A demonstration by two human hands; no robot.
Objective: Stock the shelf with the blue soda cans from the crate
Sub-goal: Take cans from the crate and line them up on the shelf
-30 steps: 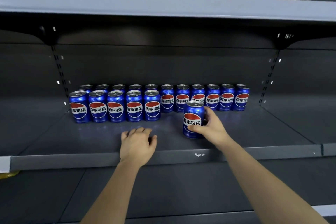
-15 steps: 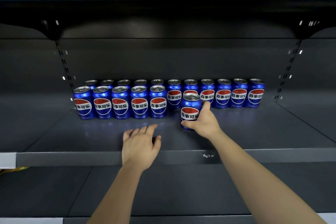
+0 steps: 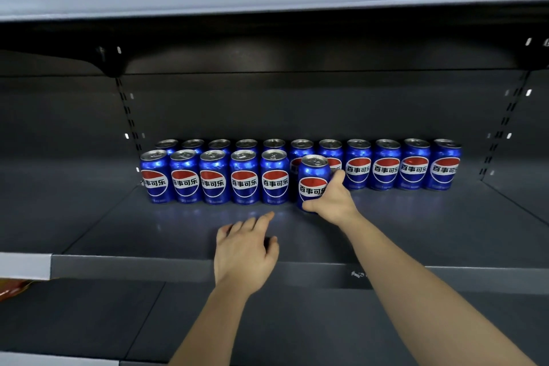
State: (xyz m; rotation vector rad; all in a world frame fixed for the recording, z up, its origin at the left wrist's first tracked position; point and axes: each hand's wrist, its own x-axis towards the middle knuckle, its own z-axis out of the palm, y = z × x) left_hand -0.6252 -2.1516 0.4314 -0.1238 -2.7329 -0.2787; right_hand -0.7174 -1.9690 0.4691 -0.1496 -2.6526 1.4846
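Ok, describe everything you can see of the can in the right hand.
The blue soda can is shiny metal, with a silver pull-tab lid and a red-white-blue roundel with characters. It is upright on the grey shelf, just right of the five-can front row. The right hand grips its right side.

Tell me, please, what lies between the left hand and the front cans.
Only bare shelf separates left hand from front cans, in the head view.

right hand (image 3: 332,199) grips can (image 3: 312,180) (upright) | left hand (image 3: 245,249) flat on shelf (image 3: 416,232)
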